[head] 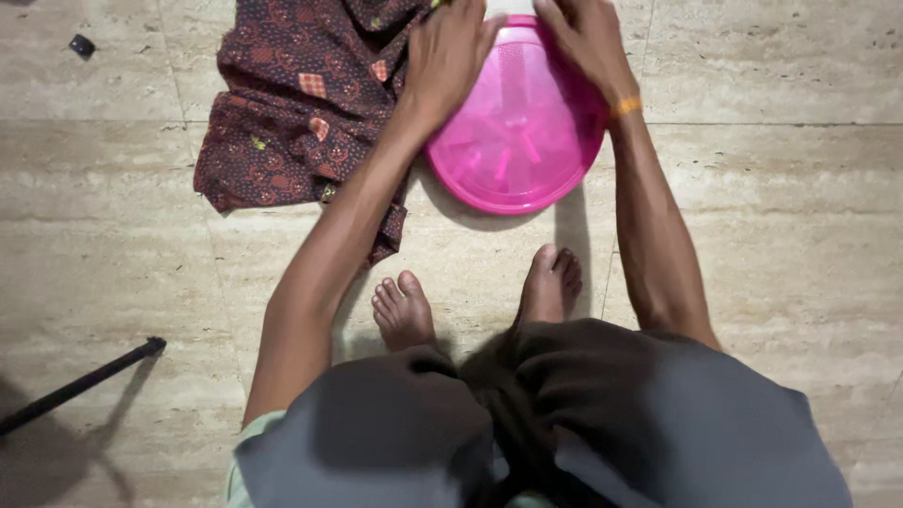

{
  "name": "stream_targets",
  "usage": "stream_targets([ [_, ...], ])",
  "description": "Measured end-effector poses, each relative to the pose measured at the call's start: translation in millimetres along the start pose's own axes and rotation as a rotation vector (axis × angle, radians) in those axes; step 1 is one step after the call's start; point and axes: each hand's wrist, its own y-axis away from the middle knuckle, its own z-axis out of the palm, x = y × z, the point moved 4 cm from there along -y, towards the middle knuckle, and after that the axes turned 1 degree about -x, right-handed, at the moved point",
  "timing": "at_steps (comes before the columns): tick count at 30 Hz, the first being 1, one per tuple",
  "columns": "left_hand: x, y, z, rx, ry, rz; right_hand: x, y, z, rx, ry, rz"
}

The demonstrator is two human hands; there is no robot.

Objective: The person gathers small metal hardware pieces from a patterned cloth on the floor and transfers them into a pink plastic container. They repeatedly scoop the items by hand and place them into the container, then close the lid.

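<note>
A round pink plastic basin [517,141] sits on the beige tiled floor in front of my bare feet. My left hand [451,52] rests on its left rim, fingers spread, partly over the edge of a dark maroon patterned cloth [301,94] that lies spread on the floor to the left of the basin. My right hand [588,38] lies on the basin's upper right rim, with an orange band at the wrist. Whether either hand grips the rim or only rests on it is unclear.
My bare feet [480,296] stand just below the basin, with my knees in grey cloth lower in view. A black rod [85,381] lies on the floor at lower left. A small dark object [82,44] sits at upper left.
</note>
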Motion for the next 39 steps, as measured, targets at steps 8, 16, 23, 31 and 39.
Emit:
stream_targets([
  [8, 1, 151, 41, 0.051, 0.468, -0.576, 46, 143, 39, 0.418, -0.030, 0.236],
  [16, -1, 176, 65, 0.177, 0.405, -0.488, 2, 189, -7, 0.696, 0.225, -0.002],
  [23, 7, 177, 58, 0.305, 0.421, -0.451, -22, 144, 62, 0.298, 0.658, -0.146],
  [31, 10, 175, 52, 0.294, 0.444, -0.456, -48, 147, -56, 0.672, 0.167, -0.275],
  [39, 1, 171, 63, 0.379, 0.605, -0.526, 10, 48, -2, 0.200, 0.438, -0.087],
])
